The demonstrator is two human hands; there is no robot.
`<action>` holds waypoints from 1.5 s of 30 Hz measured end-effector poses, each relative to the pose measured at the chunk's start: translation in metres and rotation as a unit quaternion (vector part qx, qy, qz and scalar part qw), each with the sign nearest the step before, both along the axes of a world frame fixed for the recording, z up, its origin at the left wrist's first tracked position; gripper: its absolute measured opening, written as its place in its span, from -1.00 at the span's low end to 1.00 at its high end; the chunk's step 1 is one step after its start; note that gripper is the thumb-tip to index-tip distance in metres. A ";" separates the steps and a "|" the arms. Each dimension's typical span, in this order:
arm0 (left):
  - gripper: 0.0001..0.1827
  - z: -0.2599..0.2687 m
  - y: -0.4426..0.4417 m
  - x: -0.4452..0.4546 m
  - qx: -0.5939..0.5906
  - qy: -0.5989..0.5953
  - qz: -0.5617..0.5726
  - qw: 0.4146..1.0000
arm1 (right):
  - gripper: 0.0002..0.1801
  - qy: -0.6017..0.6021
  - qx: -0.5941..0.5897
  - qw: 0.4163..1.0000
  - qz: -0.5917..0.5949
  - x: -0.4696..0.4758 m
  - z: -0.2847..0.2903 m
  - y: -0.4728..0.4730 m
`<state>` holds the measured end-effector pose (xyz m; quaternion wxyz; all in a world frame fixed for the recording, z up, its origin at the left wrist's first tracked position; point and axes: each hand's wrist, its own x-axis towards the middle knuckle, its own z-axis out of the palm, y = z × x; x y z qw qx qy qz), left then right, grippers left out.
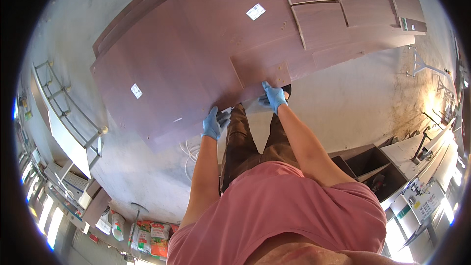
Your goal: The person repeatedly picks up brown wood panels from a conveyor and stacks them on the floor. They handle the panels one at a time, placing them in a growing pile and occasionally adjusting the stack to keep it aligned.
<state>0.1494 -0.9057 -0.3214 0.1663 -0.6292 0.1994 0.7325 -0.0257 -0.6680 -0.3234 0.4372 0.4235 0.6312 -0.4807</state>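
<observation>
Both of my hands wear blue gloves with dark palms. My left hand (215,123) is at the near edge of a large brown wood-look panel (173,73), thumb on top and fingers at the edge. Further right, my right hand (274,97) pinches the near edge in the same way, beside a smaller brown panel piece (257,71) with several drilled holes. Whether that piece is separate from the board under my left hand, I cannot tell. White labels with writing, one a sticker (136,91) at left and another sticker (255,11) farther back, lie on the panels.
More brown panels (316,18) lie stacked toward the back right. A metal-framed rack (68,106) stands at left, near a coiled pale cable (191,152) on the floor. Behind me are an open dark cabinet carcass (368,162) at right and several printed sacks (160,237) at left.
</observation>
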 end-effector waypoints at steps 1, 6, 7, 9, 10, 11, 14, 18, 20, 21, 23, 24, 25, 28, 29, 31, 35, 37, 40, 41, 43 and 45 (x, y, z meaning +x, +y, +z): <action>-0.58 -0.004 0.000 0.002 -0.008 -0.024 -0.012 1.000 | -0.37 -0.006 -0.010 1.000 -0.001 -0.001 0.003 -0.001; -0.60 -0.021 0.000 0.003 -0.002 0.014 -0.005 1.000 | -0.40 -0.013 0.007 1.000 0.019 -0.010 0.018 -0.002; -0.61 -0.023 0.002 0.002 -0.013 0.014 0.003 1.000 | -0.40 -0.008 0.009 1.000 0.021 -0.010 0.019 -0.001; -0.64 -0.025 0.003 -0.001 -0.029 0.011 0.011 0.999 | -0.40 0.003 0.013 1.000 0.025 -0.009 0.022 0.000; -0.65 -0.025 0.003 -0.002 -0.035 0.007 0.010 0.999 | -0.42 -0.001 0.019 1.000 0.024 -0.010 0.022 -0.001; -0.66 -0.025 0.002 -0.003 -0.042 0.004 0.009 0.999 | -0.43 -0.002 0.014 1.000 0.020 -0.010 0.022 -0.002; -0.66 -0.031 0.000 0.002 -0.028 0.015 0.037 0.999 | -0.45 0.012 0.017 1.000 0.023 -0.008 0.022 -0.004; -0.63 -0.052 -0.013 0.017 0.036 0.020 0.063 0.997 | -0.45 -0.005 0.015 0.999 0.046 -0.011 0.032 -0.005; -0.62 -0.052 -0.013 0.014 0.019 0.010 0.042 0.999 | -0.45 -0.010 0.007 0.999 0.044 -0.013 0.035 -0.005; -0.61 -0.052 -0.011 0.013 0.011 0.005 0.031 0.999 | -0.45 -0.013 0.003 0.999 0.042 -0.015 0.037 -0.004; -0.60 -0.044 -0.004 0.009 -0.001 0.003 0.032 0.999 | -0.43 -0.012 -0.021 0.996 0.087 -0.012 0.027 0.007; -0.59 -0.040 0.002 0.003 -0.007 0.004 0.031 0.999 | -0.42 -0.013 -0.031 0.992 0.120 -0.011 0.021 0.014; -0.57 -0.035 0.008 -0.005 -0.016 -0.004 0.026 1.000 | -0.41 -0.013 -0.041 0.987 0.155 -0.013 0.018 0.021; -0.51 -0.026 0.041 -0.027 -0.017 -0.005 0.002 1.000 | -0.43 0.020 -0.022 0.951 0.309 -0.023 0.013 0.055; -0.49 -0.026 0.057 -0.036 0.004 0.010 -0.013 1.000 | -0.44 0.035 -0.013 0.935 0.352 -0.028 0.011 0.071; -0.44 -0.021 0.090 -0.058 0.059 0.060 -0.044 0.995 | -0.50 0.078 0.000 0.949 0.307 -0.041 0.014 0.108; -0.44 0.013 0.174 -0.143 0.086 0.110 0.016 0.990 | -0.61 0.190 0.029 0.979 0.060 -0.077 -0.018 0.198; -0.43 0.017 0.205 -0.179 0.095 0.124 0.062 0.986 | -0.54 0.292 0.120 0.946 0.079 -0.117 -0.002 0.239; -0.41 0.021 0.238 -0.235 0.111 0.134 0.092 0.980 | -0.57 0.308 0.131 0.942 0.008 -0.181 -0.010 0.303; -0.39 0.023 0.247 -0.250 0.105 0.119 0.099 0.982 | -0.58 0.295 0.135 0.946 0.001 -0.200 -0.011 0.322; -0.37 0.020 0.262 -0.274 0.106 0.099 0.103 0.984 | -0.57 0.302 0.145 0.942 -0.031 -0.232 -0.019 0.350; -0.36 0.007 0.270 -0.283 0.121 0.083 0.097 0.984 | -0.58 0.293 0.156 0.942 -0.056 -0.258 -0.028 0.372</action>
